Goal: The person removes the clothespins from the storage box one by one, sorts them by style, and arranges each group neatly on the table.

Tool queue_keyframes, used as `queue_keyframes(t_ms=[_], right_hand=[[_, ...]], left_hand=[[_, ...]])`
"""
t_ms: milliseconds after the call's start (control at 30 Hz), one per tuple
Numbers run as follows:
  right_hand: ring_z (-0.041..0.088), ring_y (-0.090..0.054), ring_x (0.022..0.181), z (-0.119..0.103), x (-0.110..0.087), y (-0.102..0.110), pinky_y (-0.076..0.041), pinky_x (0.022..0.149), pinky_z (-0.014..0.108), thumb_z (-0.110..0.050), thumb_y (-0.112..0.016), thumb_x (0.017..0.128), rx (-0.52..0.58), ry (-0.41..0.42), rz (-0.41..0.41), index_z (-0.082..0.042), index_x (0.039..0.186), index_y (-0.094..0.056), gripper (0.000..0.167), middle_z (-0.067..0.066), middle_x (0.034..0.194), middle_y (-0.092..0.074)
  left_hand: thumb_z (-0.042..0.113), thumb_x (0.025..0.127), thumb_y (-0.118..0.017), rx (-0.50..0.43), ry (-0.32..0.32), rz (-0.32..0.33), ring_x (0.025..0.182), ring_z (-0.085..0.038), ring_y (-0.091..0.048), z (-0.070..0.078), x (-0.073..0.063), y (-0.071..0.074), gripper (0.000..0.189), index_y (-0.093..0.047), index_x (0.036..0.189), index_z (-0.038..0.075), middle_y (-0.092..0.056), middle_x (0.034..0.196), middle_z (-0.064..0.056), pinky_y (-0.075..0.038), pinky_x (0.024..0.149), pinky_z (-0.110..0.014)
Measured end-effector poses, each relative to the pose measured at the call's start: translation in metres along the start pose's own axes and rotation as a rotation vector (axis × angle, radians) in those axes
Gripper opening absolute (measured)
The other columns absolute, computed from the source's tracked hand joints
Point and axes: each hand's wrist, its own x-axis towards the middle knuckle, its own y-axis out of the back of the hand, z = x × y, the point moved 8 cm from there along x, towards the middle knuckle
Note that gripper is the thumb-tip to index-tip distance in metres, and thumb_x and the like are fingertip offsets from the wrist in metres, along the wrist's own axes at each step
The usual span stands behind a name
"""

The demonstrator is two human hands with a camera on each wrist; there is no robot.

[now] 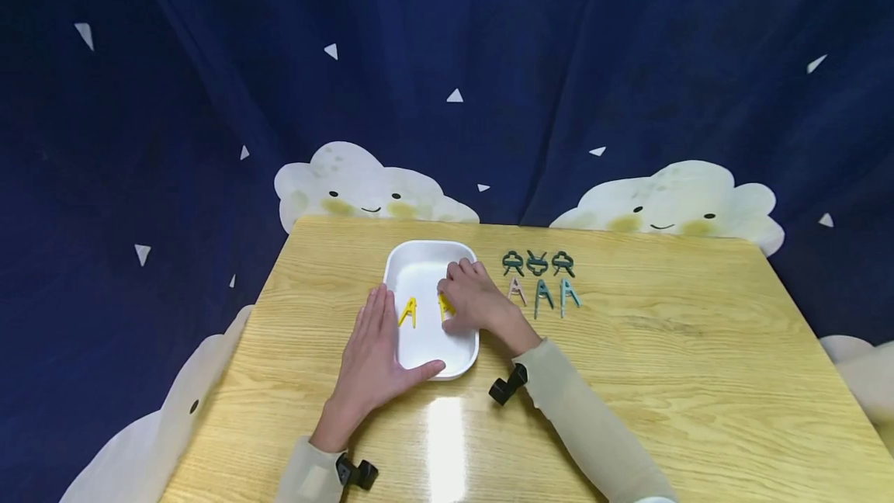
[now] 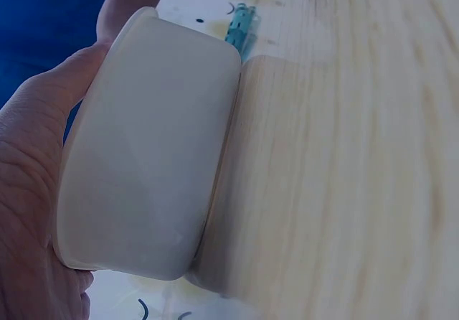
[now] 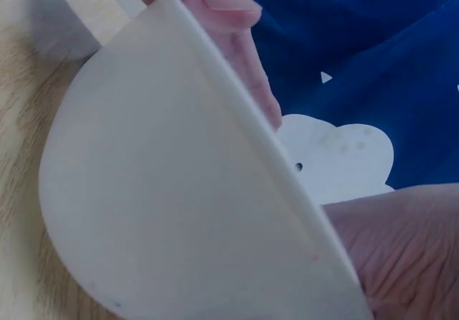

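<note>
A white tray (image 1: 421, 348) stands on the table, with a yellow clothespin (image 1: 408, 312) lying in its left half. My left hand (image 1: 373, 355) rests along the tray's left side, fingers straight, thumb stretched over the near rim. In the left wrist view this hand (image 2: 36, 162) lies along the tray's rim. My right hand (image 1: 475, 301) reaches over the right rim into the tray. Its curled fingers and thumb pinch a second yellow clothespin (image 1: 445, 306), partly hidden by the hand. The tray's wall (image 3: 165, 176) blocks the right wrist view of this clothespin.
Right of the tray lies a row of dark green flower-shaped clips (image 1: 537, 263). Below them are a pink clothespin (image 1: 516, 291), a dark green clothespin (image 1: 542, 297) and a light blue clothespin (image 1: 569, 296). The wooden table (image 1: 663, 348) meets a dark blue curtain (image 1: 419, 45) behind.
</note>
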Motion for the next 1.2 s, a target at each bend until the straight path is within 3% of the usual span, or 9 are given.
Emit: queue_keyframes(t_ms=[367, 600, 767, 1033, 1200], right_hand=[[0.023, -0.039, 0.097, 0.001, 0.000, 0.000, -0.033, 0.087, 0.038, -0.052, -0.082, 0.075, -0.014, -0.022, 0.085, -0.015, 0.088, -0.064, 0.043, 0.001, 0.098, -0.048], [0.023, -0.039, 0.100, 0.000, 0.001, -0.003, -0.033, 0.088, 0.038, -0.052, -0.082, 0.073, -0.015, -0.009, 0.116, -0.016, 0.103, -0.068, 0.049, 0.001, 0.102, -0.049], [0.023, -0.039, 0.103, -0.001, -0.002, 0.000, -0.034, 0.088, 0.037, -0.055, -0.083, 0.074, 0.023, -0.011, 0.138, -0.015, 0.114, -0.070, 0.059, 0.001, 0.108, -0.051], [0.024, -0.039, 0.107, -0.003, -0.012, 0.006, -0.035, 0.091, 0.038, -0.055, -0.087, 0.073, 0.099, -0.016, 0.149, -0.014, 0.119, -0.070, 0.064, 0.003, 0.115, -0.051], [0.024, -0.040, 0.107, 0.000, -0.023, 0.010, -0.036, 0.093, 0.038, -0.052, -0.087, 0.072, 0.119, -0.034, 0.192, -0.016, 0.118, -0.069, 0.061, 0.002, 0.114, -0.050]], left_hand=[[0.098, 0.073, -0.052, -0.008, -0.004, 0.010, 0.162, -0.032, -0.006, 0.001, 0.000, 0.001, 0.143, -0.011, 0.165, -0.004, 0.001, 0.175, -0.014, -0.011, 0.131, -0.045], [0.098, 0.073, -0.052, -0.008, -0.006, 0.013, 0.162, -0.032, -0.005, 0.001, 0.000, 0.002, 0.143, -0.013, 0.165, -0.004, -0.004, 0.175, -0.018, -0.012, 0.131, -0.046], [0.098, 0.074, -0.051, -0.011, -0.007, 0.006, 0.162, -0.030, -0.002, 0.002, 0.000, 0.001, 0.143, -0.011, 0.165, -0.004, 0.001, 0.175, -0.015, -0.011, 0.131, -0.045], [0.097, 0.073, -0.054, -0.016, -0.004, 0.011, 0.162, -0.030, -0.002, 0.001, 0.000, 0.003, 0.143, -0.012, 0.165, -0.004, -0.005, 0.175, -0.018, -0.013, 0.131, -0.047], [0.098, 0.073, -0.053, -0.013, -0.006, 0.007, 0.162, -0.031, -0.003, 0.001, -0.001, 0.002, 0.143, -0.012, 0.165, -0.004, -0.001, 0.175, -0.016, -0.014, 0.131, -0.047]])
